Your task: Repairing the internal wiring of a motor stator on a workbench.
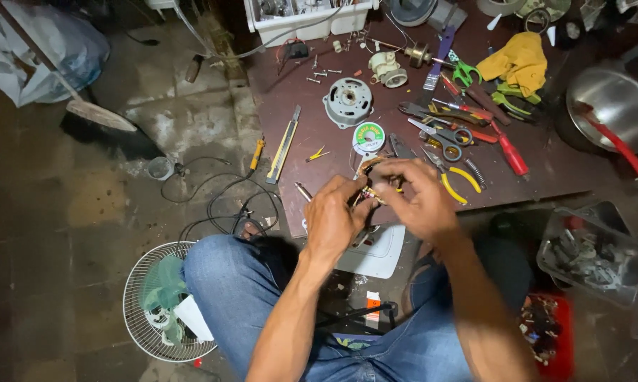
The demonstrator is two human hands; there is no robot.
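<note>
- Left hand (pixel 331 216) and right hand (pixel 412 198) meeting over the near edge of the brown work board (pixel 559 166), fingers pinched together on a small wired part (pixel 370 185); part mostly hidden between the fingertips, kind not clear.
- Both hands closed narrow around that part, thumbs and forefingers touching it.
- Just beyond the hands: round solder spool (pixel 368 136) with green and white label, scissors (pixel 443 134), yellow-handled pliers (pixel 459 177).
- Farther off: grey round motor housing (pixel 348 101), small white motor piece (pixel 388 71), loose screws scattered near it.
- Left on the board: long utility knife (pixel 283 145) lying lengthwise, small yellow clip beside it.
- Right on the board: red-handled screwdriver (pixel 510 152), more pliers, yellow cloth (pixel 520 62), green clamp at the far side.
- Far right corner: steel pot (pixel 612 99) with a red handle across it, blocking that edge.
- Near right, below the board: clear plastic tub (pixel 591 251) of metal parts, red container under it.
- Near left on the floor: white fan guard (pixel 159 304), black cables looping from it toward the board.
- Far left: broom (pixel 96 117) and plastic bag on stained concrete.
- Knees in blue jeans (pixel 227 283) directly under the hands; white flat panel (pixel 379 255) between the knees.
- Open board surface only along the far left strip; near right side crowded with tools close to the right hand.
</note>
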